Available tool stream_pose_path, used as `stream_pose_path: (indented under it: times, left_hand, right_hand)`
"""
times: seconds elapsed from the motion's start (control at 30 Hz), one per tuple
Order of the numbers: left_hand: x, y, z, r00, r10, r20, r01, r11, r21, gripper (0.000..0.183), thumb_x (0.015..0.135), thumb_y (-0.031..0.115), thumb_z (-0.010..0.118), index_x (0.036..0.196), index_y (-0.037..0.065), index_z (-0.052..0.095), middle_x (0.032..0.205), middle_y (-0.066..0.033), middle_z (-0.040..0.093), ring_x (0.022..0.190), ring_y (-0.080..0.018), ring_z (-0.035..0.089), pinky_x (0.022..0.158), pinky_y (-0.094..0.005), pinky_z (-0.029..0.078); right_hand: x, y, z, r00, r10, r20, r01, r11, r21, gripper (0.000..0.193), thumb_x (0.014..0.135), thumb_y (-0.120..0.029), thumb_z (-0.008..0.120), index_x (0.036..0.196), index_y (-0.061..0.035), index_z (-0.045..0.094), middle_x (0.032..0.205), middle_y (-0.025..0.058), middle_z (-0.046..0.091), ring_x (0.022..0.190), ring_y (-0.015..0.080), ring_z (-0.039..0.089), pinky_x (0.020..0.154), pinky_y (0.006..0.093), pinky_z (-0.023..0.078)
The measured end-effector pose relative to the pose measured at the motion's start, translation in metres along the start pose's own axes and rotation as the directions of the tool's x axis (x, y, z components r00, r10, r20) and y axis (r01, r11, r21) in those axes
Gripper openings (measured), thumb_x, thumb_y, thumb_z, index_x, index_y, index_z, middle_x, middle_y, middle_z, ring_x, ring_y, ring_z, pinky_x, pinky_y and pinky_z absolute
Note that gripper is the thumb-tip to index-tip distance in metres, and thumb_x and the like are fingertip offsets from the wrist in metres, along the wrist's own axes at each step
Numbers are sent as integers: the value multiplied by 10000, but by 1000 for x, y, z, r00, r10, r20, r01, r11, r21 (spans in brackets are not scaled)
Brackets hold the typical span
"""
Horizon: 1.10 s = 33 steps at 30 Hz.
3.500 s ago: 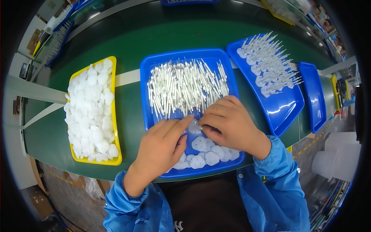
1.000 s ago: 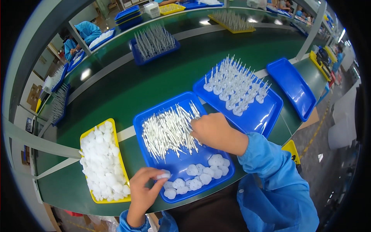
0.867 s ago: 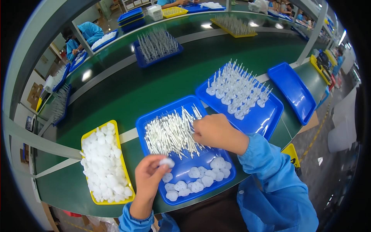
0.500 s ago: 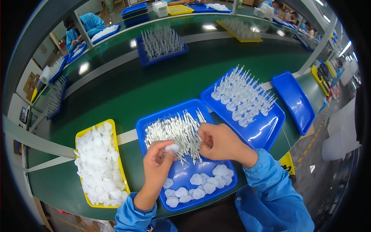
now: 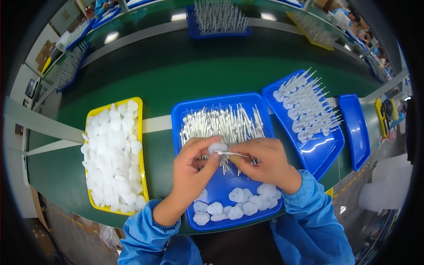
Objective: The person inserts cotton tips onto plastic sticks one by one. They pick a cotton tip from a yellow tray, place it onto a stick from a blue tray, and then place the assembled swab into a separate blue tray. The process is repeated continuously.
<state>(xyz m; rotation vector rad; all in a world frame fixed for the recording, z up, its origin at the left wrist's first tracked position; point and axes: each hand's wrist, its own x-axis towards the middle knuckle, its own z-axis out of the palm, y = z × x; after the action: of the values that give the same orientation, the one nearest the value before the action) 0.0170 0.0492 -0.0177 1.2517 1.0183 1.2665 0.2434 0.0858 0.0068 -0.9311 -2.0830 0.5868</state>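
This is a factory assembly line, most likely for small plastic or medical parts. A long green conveyor belt (image 5: 176,75) runs across the frame, flanked by pale metal rails. Shallow blue trays (image 5: 304,128) and a yellow tray (image 5: 140,132) of identical white pieces sit at centre and left, and more trays of upright thin sticks (image 5: 221,17) line the far side along the top edge. The blue work-coat sleeves (image 5: 309,212) at the bottom suit a clean production floor.

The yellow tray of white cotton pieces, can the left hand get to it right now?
Probably yes. The yellow tray lies open just left of the left hand, nothing between. But that hand pinches a white piece against the stick held by the right hand.
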Motion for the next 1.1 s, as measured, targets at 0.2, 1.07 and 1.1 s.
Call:
stream_pose_path:
  times: [0.2, 1.07, 1.1]
  left_hand:
    - [0, 0, -1, 994, -53, -93, 44, 994, -102, 424, 1041, -87, 701, 1459, -18, 681, 1279, -100, 687, 1149, -148, 721, 907, -273, 670]
    - [0, -1, 2, 975, 171, -142, -133, 960, 244, 397, 1021, -108, 714, 1392, 19, 776, 1268, -60, 600, 1157, -145, 656, 906, -273, 679]
    - [0, -1, 1, 974, 171, -149, -133, 964, 231, 398, 1020, -109, 716, 1391, 21, 777, 1267, -59, 599, 1158, -144, 655, 905, -271, 678]
  right_hand:
    - [0, -3, 3, 1000, -2, 0, 2, 999, -48, 318, 826, -53, 855, 1137, -115, 866, 736, 60, 764, 581, 192, 726, 552, 328, 572]
    - [-3, -24, 7, 994, 89, -56, -92, 994, -55, 236, 887, -112, 854, 1122, -96, 842, 710, 82, 746, 577, 247, 734, 534, 353, 569]
    - [-2, -24, 7, 995, 92, -49, -94, 994, -49, 227, 894, -114, 852, 1119, -95, 840, 701, 82, 741, 571, 247, 731, 531, 356, 567]
